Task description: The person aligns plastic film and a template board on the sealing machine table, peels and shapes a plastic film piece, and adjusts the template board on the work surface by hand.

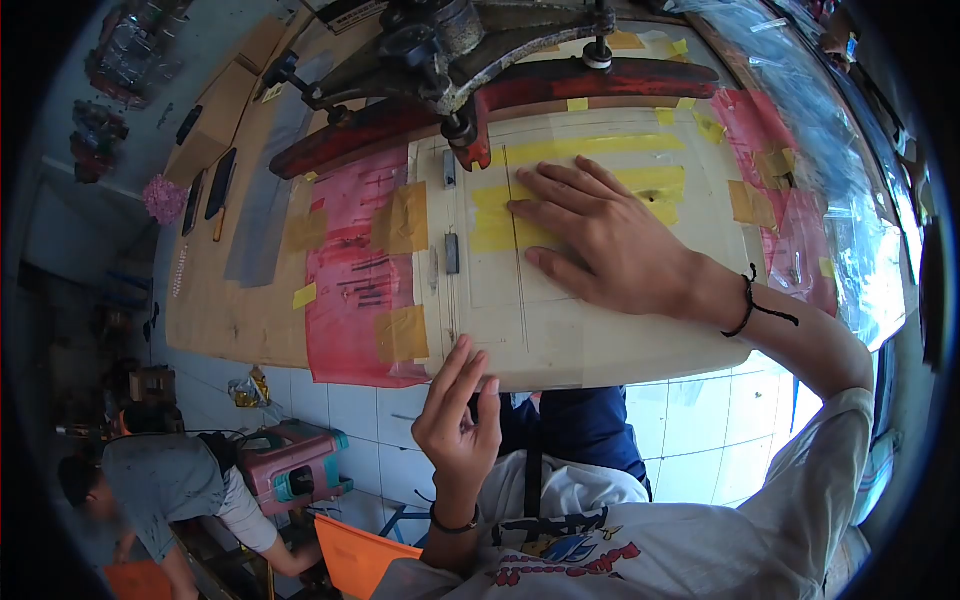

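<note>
My right hand lies flat with fingers spread on the pale work surface, over strips of yellow tape. A thin dark line runs along the board beside its fingertips. At the board's front edge is my left hand, its fingers stretched out and nothing seen in them; I cannot tell whether they touch the edge. Two small dark grey blocks sit left of the right hand. Above them hangs a red bar of a metal press-like machine.
Pink plastic film is taped at the left, with more pink film at the right. Clear plastic sheets lie far right. Phones and a cardboard box stand left. Another person bends near a pink stool.
</note>
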{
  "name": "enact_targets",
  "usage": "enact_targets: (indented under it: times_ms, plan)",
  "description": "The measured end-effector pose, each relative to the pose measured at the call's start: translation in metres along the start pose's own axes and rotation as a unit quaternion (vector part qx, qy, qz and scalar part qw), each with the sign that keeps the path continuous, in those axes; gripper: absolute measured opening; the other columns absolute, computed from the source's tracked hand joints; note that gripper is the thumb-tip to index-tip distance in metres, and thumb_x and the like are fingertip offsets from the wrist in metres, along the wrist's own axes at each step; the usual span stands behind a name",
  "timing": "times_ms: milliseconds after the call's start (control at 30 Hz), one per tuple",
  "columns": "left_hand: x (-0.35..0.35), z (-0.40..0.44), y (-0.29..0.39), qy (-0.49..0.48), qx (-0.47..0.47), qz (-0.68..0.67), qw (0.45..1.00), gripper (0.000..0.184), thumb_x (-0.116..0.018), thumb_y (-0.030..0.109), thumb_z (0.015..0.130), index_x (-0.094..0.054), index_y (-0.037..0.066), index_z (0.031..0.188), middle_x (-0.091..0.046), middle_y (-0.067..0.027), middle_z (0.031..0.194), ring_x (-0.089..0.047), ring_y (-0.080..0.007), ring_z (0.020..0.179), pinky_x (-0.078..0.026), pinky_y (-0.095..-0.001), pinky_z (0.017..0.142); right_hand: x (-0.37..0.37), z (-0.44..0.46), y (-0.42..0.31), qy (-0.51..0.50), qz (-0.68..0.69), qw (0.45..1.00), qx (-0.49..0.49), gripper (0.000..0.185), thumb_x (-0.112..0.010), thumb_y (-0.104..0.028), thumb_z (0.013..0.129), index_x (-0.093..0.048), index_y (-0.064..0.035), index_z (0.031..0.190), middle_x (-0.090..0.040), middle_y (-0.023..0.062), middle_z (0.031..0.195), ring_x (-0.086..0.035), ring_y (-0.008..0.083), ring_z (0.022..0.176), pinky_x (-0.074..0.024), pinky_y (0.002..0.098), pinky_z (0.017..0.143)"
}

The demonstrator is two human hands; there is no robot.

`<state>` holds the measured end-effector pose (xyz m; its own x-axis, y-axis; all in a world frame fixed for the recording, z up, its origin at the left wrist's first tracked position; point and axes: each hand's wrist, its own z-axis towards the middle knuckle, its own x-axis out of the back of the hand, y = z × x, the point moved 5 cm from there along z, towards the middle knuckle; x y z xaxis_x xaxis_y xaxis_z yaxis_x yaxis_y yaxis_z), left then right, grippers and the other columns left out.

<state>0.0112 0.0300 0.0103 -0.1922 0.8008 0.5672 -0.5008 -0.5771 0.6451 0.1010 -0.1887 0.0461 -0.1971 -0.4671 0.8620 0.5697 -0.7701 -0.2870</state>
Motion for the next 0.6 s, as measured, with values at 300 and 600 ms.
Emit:
enact_targets:
  times_ms: [300, 600]
  plan:
    - [-0.002, -0.001, -0.015, -0.008, -0.03, -0.013, 0.999, 0.032, -0.073, -0.003, 0.083, -0.072, 0.0, 0.114, -0.068, -0.0166, 0.124, -0.073, -0.0224, 0.094, -0.052, -0.0215, 0.054, -0.002, 0.001, 0.002, 0.008, 0.011, 1.0, -0.006, 0.042, -0.054, -0.029, 0.098, -0.058, -0.0008, 0.13, -0.049, 0.022, 0.145, -0.042, 0.0358, 0.138, -0.0275, 0.0494, 0.119]
    - [-0.006, -0.001, -0.018, 0.018, -0.06, -0.025, 0.998, 0.029, -0.072, 0.002, 0.083, -0.072, -0.002, 0.112, -0.067, -0.0222, 0.124, -0.072, -0.0276, 0.099, -0.056, -0.0255, 0.061, -0.007, 0.0, 0.006, 0.015, -0.002, 1.0, -0.01, 0.04, -0.052, -0.025, 0.099, -0.058, -0.0011, 0.13, -0.049, 0.0212, 0.145, -0.041, 0.0354, 0.139, -0.0277, 0.0487, 0.119]
